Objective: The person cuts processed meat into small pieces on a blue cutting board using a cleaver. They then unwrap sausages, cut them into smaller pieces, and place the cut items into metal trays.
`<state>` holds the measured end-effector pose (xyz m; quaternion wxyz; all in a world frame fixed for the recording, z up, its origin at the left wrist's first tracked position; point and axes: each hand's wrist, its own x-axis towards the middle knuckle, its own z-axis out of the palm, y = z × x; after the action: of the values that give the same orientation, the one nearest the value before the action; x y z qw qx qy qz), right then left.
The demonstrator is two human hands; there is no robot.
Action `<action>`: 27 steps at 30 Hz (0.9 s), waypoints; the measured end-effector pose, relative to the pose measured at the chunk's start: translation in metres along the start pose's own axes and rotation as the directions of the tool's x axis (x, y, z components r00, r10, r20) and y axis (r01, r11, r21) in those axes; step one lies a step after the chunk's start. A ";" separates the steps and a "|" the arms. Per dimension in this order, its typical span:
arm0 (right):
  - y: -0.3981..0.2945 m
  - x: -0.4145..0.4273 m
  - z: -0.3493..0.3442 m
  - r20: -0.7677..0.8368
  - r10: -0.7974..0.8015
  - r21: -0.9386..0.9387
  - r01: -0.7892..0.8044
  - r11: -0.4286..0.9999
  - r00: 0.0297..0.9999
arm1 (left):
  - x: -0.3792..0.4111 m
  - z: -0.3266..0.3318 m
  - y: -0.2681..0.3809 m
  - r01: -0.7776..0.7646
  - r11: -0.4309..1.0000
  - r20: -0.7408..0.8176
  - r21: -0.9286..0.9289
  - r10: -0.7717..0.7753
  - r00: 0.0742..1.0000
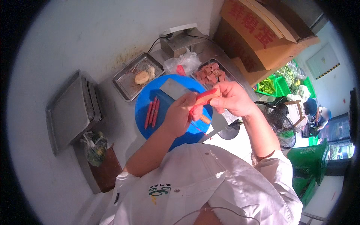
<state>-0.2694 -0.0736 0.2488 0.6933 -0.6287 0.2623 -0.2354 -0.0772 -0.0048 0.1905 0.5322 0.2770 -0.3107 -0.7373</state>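
Observation:
A sausage in red casing is held up over a round blue cutting board. My left hand is wrapped around its lower part. The fingertips of my right hand pinch its upper end, where paler pink meat shows beside the red film. A thin red strip dangles below my left hand. On the board lies a cleaver; its blade and wooden handle show on either side of my left hand, which hides the middle. Several more sausages lie side by side at the board's left.
Behind the board are a metal tray with food scraps, a plastic bag and a tray of pink meat cubes. Stacked metal trays lean at left. A cardboard box, fan and green bin stand right.

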 end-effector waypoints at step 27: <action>0.023 0.005 0.044 -0.452 -0.241 0.301 0.401 0.865 0.859 | 0.003 -0.010 -0.001 -0.192 0.975 0.164 0.115 0.172 0.971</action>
<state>-0.2369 -0.0416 0.2292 0.6843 -0.4539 0.2357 -0.5198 -0.0710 -0.0095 0.1826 0.5531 0.2241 -0.4222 -0.6823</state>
